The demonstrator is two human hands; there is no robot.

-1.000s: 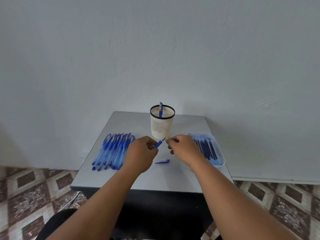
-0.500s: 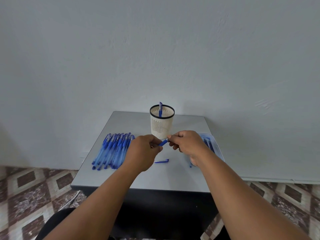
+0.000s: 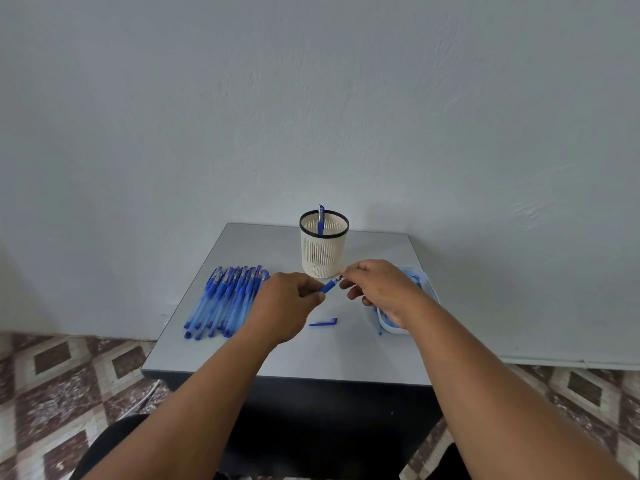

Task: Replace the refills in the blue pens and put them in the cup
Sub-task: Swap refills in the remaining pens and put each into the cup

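Grey table (image 3: 277, 355): both hands, left (image 3: 284, 306) & right (image 3: 377, 289), pinch one blue pen (image 3: 327, 287), clear tip w/ right.

A big plain wall (image 3: 311, 98) fills most of the view. It is pale grey-white, with small bumps and a few scratchy marks on the right side. The far edge of the small grey surface (image 3: 277, 355) stands against this wall. The surface has a dark front below its near edge. The floor (image 3: 59, 372) has tiles in brown and cream diamond shapes. A thin white cord (image 3: 142, 398) lies on the floor by the near left corner. The light is soft and even.
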